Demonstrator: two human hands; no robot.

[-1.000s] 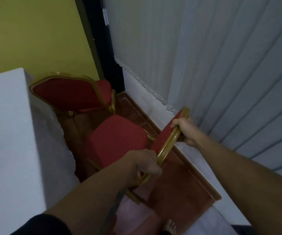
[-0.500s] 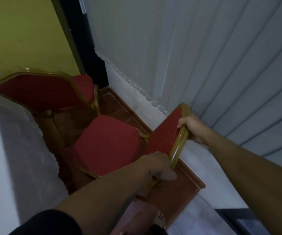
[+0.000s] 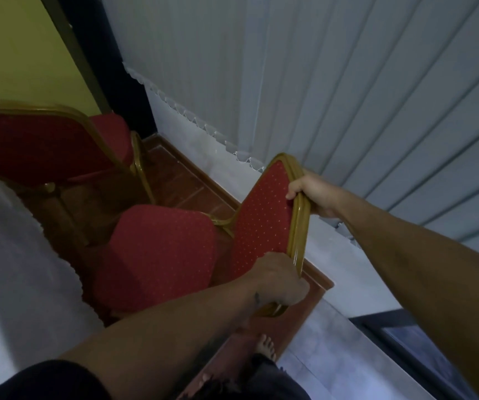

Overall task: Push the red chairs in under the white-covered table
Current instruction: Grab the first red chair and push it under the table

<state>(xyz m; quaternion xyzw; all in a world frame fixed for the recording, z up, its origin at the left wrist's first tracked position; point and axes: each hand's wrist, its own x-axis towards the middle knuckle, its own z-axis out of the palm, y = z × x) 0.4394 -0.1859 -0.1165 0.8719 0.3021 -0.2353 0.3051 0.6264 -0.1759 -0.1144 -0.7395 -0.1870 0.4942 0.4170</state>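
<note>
Black sleeve (image 3: 39, 379) (forearm tattoo (image 3: 257, 298))

No readable text, label, brand, number or sign is seen anywhere; the forearm mark is too blurred to be read.

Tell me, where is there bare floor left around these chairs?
A strip of red floor lies bare between the far chair and the grey wall base. It is crowded between the near chair and the white tablecloth.

both arms reach forward; the left hand (image 3: 278, 280) is curled closed, knuckles up, and the right hand (image 3: 313, 194) is wrapped closed, fingers forward.
</note>
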